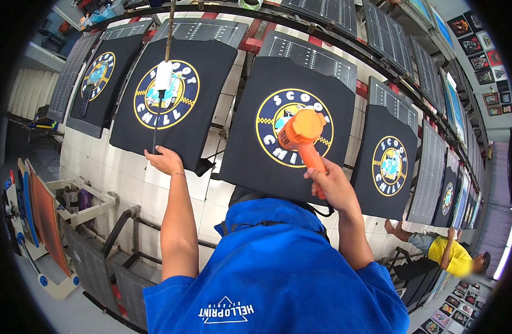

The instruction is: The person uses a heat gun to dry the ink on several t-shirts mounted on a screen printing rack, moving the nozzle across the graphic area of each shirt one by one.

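Observation:
My right hand (pixel 335 186) is wrapped round the handle of an orange hair dryer (pixel 307 127). The dryer's head is over the round printed design on a black T-shirt (pixel 242 139), covering part of the print. To the left, a white socket block (pixel 163 76) hangs on a cable from above, with a black plug in its lower end. From the plug a thin black cord (pixel 158 123) runs down to my left hand (pixel 165 160), whose fingers are closed on it. That hand is at the near edge of a second black T-shirt (pixel 208 78) with the same design.
More black printed T-shirts (pixel 108 58) (pixel 386 161) lie on grey boards (pixel 309 55) in a long row. Behind runs another rack of boards. Frames and coloured panels (pixel 50 211) stand at lower left. A person in a yellow shirt (pixel 453 253) works at far right.

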Motion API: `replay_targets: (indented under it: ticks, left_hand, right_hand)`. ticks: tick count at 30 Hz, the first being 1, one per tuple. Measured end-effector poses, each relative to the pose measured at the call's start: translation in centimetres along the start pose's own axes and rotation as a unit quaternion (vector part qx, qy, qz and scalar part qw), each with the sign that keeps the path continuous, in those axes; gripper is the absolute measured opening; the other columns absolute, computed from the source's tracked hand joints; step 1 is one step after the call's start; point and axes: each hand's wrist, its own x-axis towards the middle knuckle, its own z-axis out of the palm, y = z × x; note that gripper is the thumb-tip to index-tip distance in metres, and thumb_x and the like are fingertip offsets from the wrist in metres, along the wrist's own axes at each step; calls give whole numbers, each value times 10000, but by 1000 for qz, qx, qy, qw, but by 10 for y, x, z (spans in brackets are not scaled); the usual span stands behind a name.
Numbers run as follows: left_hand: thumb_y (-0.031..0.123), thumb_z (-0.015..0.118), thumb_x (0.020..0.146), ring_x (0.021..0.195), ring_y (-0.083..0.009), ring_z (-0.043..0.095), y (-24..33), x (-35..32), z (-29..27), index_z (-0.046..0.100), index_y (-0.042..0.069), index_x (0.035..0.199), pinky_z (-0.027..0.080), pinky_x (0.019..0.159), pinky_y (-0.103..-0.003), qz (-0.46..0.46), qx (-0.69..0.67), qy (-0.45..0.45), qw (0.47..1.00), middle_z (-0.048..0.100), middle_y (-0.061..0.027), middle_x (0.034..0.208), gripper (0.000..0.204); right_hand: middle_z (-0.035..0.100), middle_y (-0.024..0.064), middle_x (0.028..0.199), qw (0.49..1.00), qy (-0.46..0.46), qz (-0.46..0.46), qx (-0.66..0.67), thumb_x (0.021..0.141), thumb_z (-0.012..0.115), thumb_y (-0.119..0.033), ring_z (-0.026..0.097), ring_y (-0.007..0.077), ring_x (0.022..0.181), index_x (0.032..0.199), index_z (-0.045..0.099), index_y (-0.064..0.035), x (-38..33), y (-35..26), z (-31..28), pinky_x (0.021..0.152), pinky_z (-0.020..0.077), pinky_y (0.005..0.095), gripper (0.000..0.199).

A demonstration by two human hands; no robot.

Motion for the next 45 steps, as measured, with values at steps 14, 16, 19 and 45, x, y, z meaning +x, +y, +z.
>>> replay_targets:
  ticks: [14, 16, 19, 45]
  left_hand:
    - [237, 438, 990, 1206, -438, 489, -6, 6, -2, 373, 8, 1433, 372, 1044, -491, 11, 8, 7, 1000, 497, -297, 1313, 503]
    - [217, 428, 991, 1224, -446, 484, -1, 3, -10, 386, -30, 1415, 366, 1052, -489, 2, -7, -18, 1000, 488, -313, 1340, 493]
    - [196, 414, 998, 1263, -447, 454, -7, -4, -14, 359, -23, 1449, 351, 1072, -481, 9, -20, -30, 999, 469, -302, 1379, 504]
    - [324, 434, 989, 1157, -462, 540, 19, -61, -5, 397, -103, 1329, 422, 1006, -499, -125, 10, 28, 992, 533, -331, 1254, 548]
  right_hand:
    - [613, 14, 837, 998, -53, 37, -20, 947, 602, -191, 535, 52, 550, 1213, 554, 30, -5, -10, 31, 470, 412, 204, 349]
    - [603, 11, 804, 998, -35, 45, -21, 944, 608, -201, 532, 51, 540, 1196, 560, 31, -12, -11, 31, 451, 399, 204, 346]
    - [612, 18, 810, 999, -23, 42, -19, 945, 606, -206, 533, 50, 529, 1135, 571, 29, -22, -14, 32, 446, 399, 203, 303]
    - [612, 5, 827, 991, -107, 24, -72, 944, 596, -212, 531, 51, 566, 1163, 576, 17, -9, -13, -19, 462, 396, 206, 318]
